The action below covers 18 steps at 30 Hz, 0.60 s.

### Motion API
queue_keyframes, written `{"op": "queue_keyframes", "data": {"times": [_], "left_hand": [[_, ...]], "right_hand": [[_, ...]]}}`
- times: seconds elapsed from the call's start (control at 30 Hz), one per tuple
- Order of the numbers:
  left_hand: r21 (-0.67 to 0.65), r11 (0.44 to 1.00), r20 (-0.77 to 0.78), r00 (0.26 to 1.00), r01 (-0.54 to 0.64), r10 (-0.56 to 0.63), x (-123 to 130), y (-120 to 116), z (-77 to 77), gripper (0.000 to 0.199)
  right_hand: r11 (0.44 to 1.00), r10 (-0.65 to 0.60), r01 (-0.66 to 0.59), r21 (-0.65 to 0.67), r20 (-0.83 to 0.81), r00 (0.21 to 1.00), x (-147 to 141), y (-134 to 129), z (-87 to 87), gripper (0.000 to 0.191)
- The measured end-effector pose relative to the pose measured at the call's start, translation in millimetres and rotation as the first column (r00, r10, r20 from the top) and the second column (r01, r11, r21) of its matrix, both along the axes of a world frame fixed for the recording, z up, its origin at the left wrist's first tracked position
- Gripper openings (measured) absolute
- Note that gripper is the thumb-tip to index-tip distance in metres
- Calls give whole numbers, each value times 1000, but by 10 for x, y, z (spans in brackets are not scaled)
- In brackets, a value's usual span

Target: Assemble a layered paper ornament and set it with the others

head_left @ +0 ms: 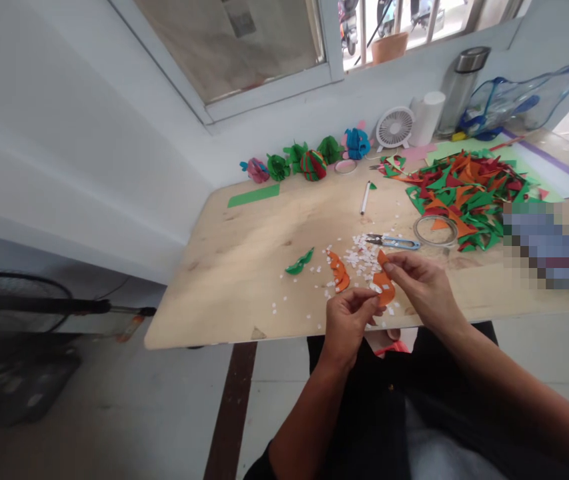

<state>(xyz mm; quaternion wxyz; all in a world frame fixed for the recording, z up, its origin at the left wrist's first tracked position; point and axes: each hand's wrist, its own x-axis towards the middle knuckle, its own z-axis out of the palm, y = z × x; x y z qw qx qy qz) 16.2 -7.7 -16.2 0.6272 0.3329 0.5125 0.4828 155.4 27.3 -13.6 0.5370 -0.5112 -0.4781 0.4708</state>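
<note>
My right hand [427, 285] pinches the upper end of a curved orange paper piece [387, 292] between thumb and fingers, just over the table's front edge. My left hand [349, 325] is closed at the lower left edge of that same piece, with small white bits showing by its fingertips. Left of my hands lie another orange paper piece [338, 273] with a scalloped edge and a green paper piece [300, 261]. Many tiny white squares [361, 257] are scattered around them. Blue-handled thread snips [394, 241] rest just beyond my right hand.
A heap of green, orange and red paper cutouts [469, 193] covers the right side, with a roll of tape [435, 230] against it. A white pen [365, 198] lies mid-table. Folded paper ornaments [313, 165], a small fan [395, 128] and a bottle [459, 93] line the wall.
</note>
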Motion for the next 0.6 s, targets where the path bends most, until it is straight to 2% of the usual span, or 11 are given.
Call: {"op": "queue_keyframes", "data": {"times": [0.1, 0.23, 0.33, 0.4, 0.43, 0.5, 0.53, 0.6], "left_hand": [[49, 997, -31, 998, -57, 59, 1, 42, -9, 13], [118, 991, -81, 994, -60, 70, 20, 69, -36, 13], [143, 990, -134, 990, -12, 32, 29, 37, -58, 17], [232, 972, -255, 963, -31, 91, 19, 8, -54, 20], [323, 945, -347, 923, -50, 168, 9, -1, -44, 20], [545, 838, -524, 779, -4, 345, -14, -1, -19, 17], [628, 775, -587, 696, 71, 413, -23, 11, -7, 15], [692, 679, -669, 571, 245, 476, -34, 49, 7, 14]], "right_hand": [[996, 36, -47, -81, -136, 990, 8, -40, -11, 28], [951, 182, -213, -226, -150, 972, 25, -163, -6, 31], [947, 205, -235, -220, -152, 967, 0, -216, 22, 26], [957, 195, -212, -200, -98, 976, -22, -219, 37, 24], [960, 204, -209, -186, -45, 978, -29, -215, 40, 24], [970, 217, -203, -137, 98, 971, -35, -203, 38, 24], [976, 211, -196, -98, 178, 961, -34, -197, 34, 24], [983, 180, -184, -17, 325, 929, -25, -190, 22, 24]]}}
